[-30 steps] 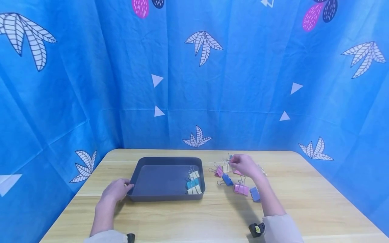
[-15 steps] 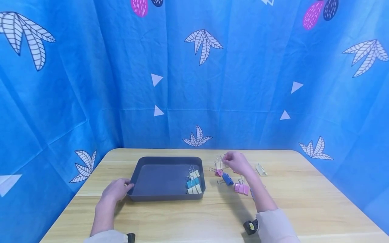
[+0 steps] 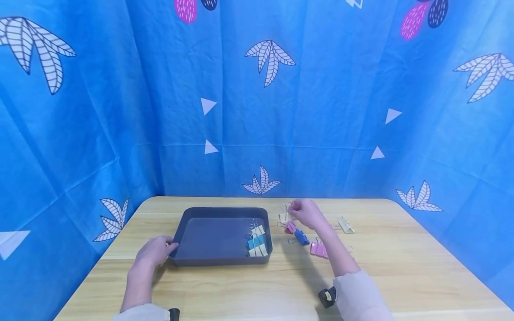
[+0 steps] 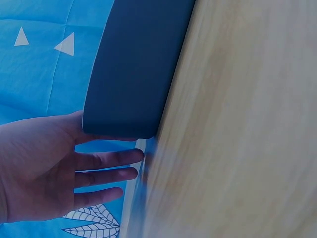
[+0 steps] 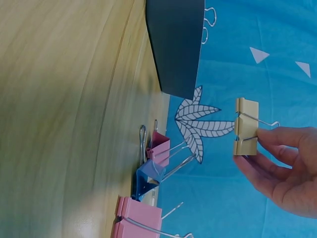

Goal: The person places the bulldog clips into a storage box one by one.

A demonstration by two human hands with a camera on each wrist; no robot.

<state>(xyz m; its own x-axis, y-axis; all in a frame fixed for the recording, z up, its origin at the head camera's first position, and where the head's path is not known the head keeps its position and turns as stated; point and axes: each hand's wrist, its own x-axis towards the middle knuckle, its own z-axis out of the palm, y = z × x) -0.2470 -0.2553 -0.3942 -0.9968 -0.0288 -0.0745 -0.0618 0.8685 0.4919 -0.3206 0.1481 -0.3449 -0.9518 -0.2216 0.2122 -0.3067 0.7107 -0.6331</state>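
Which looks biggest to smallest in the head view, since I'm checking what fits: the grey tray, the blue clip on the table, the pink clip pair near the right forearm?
1. grey tray, by far the largest.
2. pink clip pair.
3. blue clip.
The last two look close in size, and the pair is partly hidden by the forearm, so their order is unsure.

Right hand pinches the wire handles of a cream binder clip, held up off the wooden surface, fingertips on the wires, clip body apart from everything else. Dark grey tray sits on the surface with its corner toward the camera; two wire loops poke above its rim. On the surface between the tray and the hand: small pink clip touching a blue clip, and a larger pink clip just beside them. Blue leaf-print cloth behind.
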